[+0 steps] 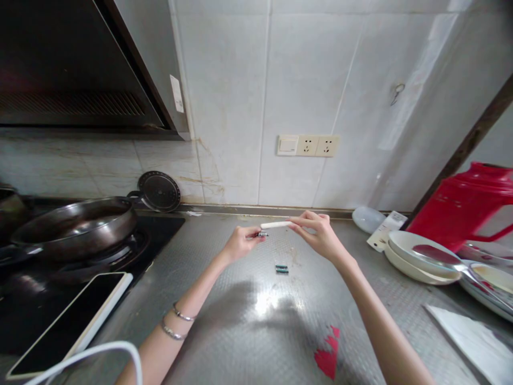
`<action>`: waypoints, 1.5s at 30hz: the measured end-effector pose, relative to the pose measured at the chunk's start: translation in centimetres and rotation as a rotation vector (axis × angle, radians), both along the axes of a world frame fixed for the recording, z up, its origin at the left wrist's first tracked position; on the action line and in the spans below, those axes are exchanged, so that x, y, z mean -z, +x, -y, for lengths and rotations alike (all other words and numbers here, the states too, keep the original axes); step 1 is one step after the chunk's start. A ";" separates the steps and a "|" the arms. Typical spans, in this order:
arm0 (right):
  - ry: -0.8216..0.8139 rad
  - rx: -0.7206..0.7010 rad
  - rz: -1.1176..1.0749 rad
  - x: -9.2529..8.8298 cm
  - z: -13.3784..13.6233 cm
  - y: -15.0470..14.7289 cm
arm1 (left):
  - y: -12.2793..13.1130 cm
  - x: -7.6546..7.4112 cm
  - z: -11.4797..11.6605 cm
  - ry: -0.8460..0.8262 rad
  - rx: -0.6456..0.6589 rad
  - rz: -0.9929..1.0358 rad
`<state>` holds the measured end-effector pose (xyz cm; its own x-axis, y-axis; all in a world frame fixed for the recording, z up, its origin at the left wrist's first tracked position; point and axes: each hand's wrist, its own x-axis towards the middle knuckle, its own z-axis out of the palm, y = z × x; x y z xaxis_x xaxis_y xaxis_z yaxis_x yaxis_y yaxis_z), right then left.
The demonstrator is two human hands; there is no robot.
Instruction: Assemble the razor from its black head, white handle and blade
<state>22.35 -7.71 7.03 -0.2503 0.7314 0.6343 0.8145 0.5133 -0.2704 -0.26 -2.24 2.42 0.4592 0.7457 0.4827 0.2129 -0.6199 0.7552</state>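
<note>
Metallic piece [262,234] in left hand [241,244], details indistinct.

Our left hand [239,246] and right hand [321,235], near the middle of the frame, are bare, as are our slender forearms [374,315]. At lower left we wear two shiny, silvery bangles [172,334], the upper one thinner, the lower broader.

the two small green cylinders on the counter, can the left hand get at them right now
Probably yes: the left hand is close by, and nothing visible stands between it and the cylinders. It seems to hold a small metallic piece, though, so it might need to put that down first.
</note>
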 end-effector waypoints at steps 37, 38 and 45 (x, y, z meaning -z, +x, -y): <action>-0.062 -0.143 -0.007 -0.5 -0.1 0.4 | -0.3 -1.5 1.0 0.038 0.018 -0.007; -0.068 -0.147 -0.020 -0.5 -0.2 0.6 | -0.3 -1.6 1.0 0.030 0.017 -0.002; -0.081 -0.199 -0.051 -0.5 -0.5 0.8 | -0.4 -1.5 0.8 0.047 0.004 -0.007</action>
<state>23.20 -7.23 7.51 -0.3635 0.7202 0.5909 0.6836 0.6371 -0.3561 -0.65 -2.99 3.90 0.4660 0.7206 0.5135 0.2157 -0.6553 0.7239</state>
